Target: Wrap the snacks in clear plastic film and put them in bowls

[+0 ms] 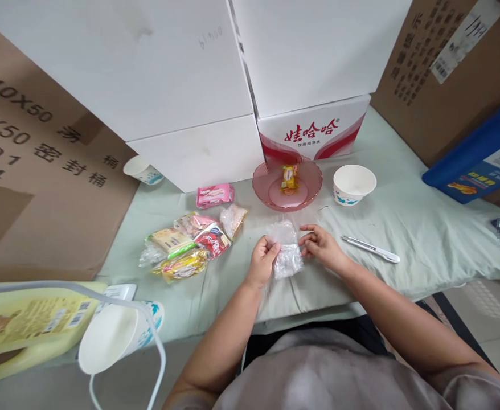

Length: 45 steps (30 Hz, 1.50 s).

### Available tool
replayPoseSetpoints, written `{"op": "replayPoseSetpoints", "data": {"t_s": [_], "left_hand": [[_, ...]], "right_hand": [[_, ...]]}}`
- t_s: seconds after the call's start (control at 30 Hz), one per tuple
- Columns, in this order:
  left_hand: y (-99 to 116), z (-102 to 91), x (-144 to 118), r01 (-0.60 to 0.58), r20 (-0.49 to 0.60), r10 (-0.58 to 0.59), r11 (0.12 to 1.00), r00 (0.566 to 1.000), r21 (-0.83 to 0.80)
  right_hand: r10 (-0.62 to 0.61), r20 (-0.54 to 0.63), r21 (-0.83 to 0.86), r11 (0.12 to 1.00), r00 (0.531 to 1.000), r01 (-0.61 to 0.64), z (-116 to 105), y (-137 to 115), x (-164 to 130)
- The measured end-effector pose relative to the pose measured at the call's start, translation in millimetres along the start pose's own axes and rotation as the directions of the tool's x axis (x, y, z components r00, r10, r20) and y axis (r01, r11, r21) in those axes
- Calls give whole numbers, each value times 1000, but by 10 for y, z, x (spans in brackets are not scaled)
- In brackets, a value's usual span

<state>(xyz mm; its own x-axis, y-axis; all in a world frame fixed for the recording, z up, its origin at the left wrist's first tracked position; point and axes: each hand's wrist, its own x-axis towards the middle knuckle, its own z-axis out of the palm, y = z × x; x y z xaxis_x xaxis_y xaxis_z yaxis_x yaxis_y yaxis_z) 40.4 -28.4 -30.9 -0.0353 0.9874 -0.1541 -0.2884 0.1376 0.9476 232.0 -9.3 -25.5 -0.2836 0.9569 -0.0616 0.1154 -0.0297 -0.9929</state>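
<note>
My left hand (263, 259) and my right hand (322, 246) both pinch a clear plastic snack packet (287, 249) just above the pale green cloth (408, 228). Beyond it stands a pink glass bowl (287, 183) with one yellow wrapped snack (289, 176) inside. To the left lies a pile of several wrapped snacks (190, 246), with a pink packet (214, 195) behind it. A white paper bowl (354, 184) sits to the right of the pink bowl.
A white utility knife (372, 249) lies right of my right hand. White cartons (181, 74) and a red-printed carton (314, 134) stand at the back, brown cardboard boxes at both sides. A paper cup (113, 336) lies at lower left beside a yellow-green bottle (28, 324).
</note>
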Motion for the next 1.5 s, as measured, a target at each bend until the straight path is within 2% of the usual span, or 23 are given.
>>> {"op": "replayPoseSetpoints", "data": {"t_s": [0.07, 0.13, 0.17, 0.2, 0.27, 0.33, 0.43, 0.53, 0.67, 0.77, 0.93, 1.1, 1.17, 1.27, 1.33, 1.4, 1.5], "left_hand": [[20, -10, 4, 2, -22, -2, 1000, 1000, -31], [43, -1, 0, 25, -12, -26, 998, 1000, -55], [52, 8, -7, 48, 9, -48, 996, 999, -70], [60, 18, -17, 75, 36, -72, 994, 997, -84], [78, 36, -43, 133, 95, -123, 985, 988, -107], [104, 47, -66, 180, 146, -160, 974, 976, -135], [148, 55, -73, 215, 183, -180, 957, 966, -194], [153, 63, -55, 201, 147, -176, 963, 973, -181], [68, 73, -55, 191, 160, -172, 975, 972, -114], [-1, 69, -76, 189, 198, -177, 981, 964, -44], [-17, 65, -97, 174, 201, -165, 984, 966, -26], [0, 75, -115, 114, 387, -96, 993, 917, -24], [-7, 79, -116, 48, 348, -57, 998, 936, 33], [-4, 92, -112, -56, 196, 21, 983, 980, 176], [14, 106, -118, -83, 170, 42, 966, 984, 243], [39, 120, -134, -78, 174, 32, 961, 984, 265], [63, 128, -165, -63, 178, 14, 960, 984, 273]], "right_hand": [[-253, -30, -235, 942, 967, 239, -59, -19, -37], [-497, 72, -469, 748, 865, 469, -91, -51, -89], [-570, 155, -538, 636, 807, 553, -91, -66, -117], [-612, 232, -573, 542, 756, 615, -81, -78, -144], [-650, 327, -592, 426, 686, 685, -40, -89, -188], [-667, 361, -586, 381, 651, 715, 10, -86, -216], [-676, 377, -558, 381, 634, 738, 58, -63, -227], [-687, 297, -536, 455, 663, 711, 63, -27, -208], [-611, 42, -563, 639, 791, 524, 42, 21, -154], [-525, -70, -565, 721, 848, 400, 36, 28, -126], [-481, -59, -554, 745, 875, 372, 52, 4, -120], [-474, -51, -586, 727, 879, 358, 66, -2, -113], [-481, -58, -577, 731, 875, 364, 65, 4, -113], [-500, -108, -475, 785, 859, 398, 62, 23, -122], [-439, -112, -344, 859, 892, 379, 64, 39, -128], [-320, -73, -252, 922, 945, 293, 71, 52, -131], [-211, -46, -262, 946, 976, 192, 80, 51, -130]]}}
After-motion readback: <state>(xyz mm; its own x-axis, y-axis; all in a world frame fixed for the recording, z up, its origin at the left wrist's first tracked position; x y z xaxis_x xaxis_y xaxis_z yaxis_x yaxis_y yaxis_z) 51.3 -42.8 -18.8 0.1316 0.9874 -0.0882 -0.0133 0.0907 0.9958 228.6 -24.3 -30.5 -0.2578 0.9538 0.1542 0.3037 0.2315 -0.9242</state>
